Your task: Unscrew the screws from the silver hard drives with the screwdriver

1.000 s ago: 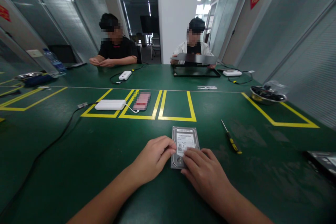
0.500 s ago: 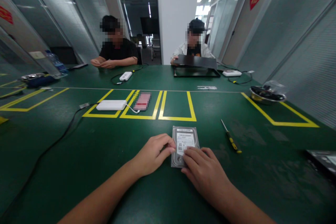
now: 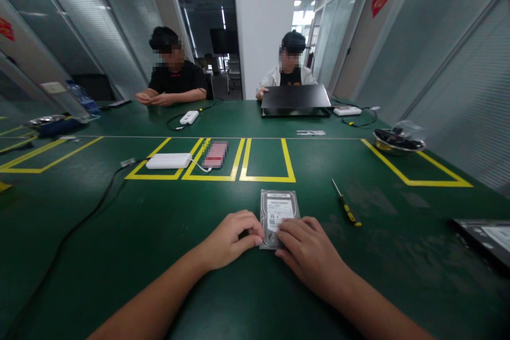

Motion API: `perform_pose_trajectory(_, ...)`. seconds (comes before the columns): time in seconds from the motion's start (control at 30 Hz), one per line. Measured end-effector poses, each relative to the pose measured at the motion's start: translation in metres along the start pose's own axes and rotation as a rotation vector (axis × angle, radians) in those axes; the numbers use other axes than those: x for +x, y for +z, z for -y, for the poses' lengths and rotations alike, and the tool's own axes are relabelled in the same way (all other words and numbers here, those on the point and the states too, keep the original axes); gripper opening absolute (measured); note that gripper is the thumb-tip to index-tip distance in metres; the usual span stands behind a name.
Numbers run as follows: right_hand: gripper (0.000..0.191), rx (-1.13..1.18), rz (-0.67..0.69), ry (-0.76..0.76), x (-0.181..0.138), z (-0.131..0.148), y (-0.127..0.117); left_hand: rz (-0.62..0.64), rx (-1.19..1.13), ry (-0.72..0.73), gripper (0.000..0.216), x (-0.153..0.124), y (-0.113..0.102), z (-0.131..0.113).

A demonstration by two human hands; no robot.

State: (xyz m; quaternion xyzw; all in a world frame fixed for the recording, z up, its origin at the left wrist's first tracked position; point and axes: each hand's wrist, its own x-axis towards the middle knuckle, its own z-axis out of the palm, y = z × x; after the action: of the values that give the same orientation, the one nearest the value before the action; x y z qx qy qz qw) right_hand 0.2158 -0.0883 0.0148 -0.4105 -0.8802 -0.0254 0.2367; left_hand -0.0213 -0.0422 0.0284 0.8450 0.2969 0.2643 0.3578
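A silver hard drive (image 3: pixel 283 207) with a white label lies flat on the green table in front of me. My right hand (image 3: pixel 308 244) is closed over its lower right part, fingers on the label side and thumb at the near edge. At the lower left edge of the drive, my left hand (image 3: pixel 235 239) has thumb and index finger pinched together. Whether anything small sits in that pinch is hidden. To the right of the drive lies a yellow and black screwdriver (image 3: pixel 347 208), its shaft pointing away from me.
A second drive-like unit (image 3: pixel 484 241) lies at the right edge. Further back are a metal bowl (image 3: pixel 398 143), a white power bank (image 3: pixel 169 161) cabled to a pink phone (image 3: pixel 215 154), and yellow tape lines. Two people sit opposite; one holds a black panel (image 3: pixel 295 96).
My left pinch has slid slightly nearer to me along the drive's left edge. My right hand stays on the drive. Across the table, the black panel has tilted towards me over its frame.
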Motion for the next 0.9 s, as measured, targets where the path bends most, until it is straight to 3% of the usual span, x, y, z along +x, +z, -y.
perform_pose_trajectory(0.9,0.032,-0.022,0.029,-0.065,0.000,-0.012,0.000,0.033,0.038,0.089,0.020,0.001,0.005,0.011)
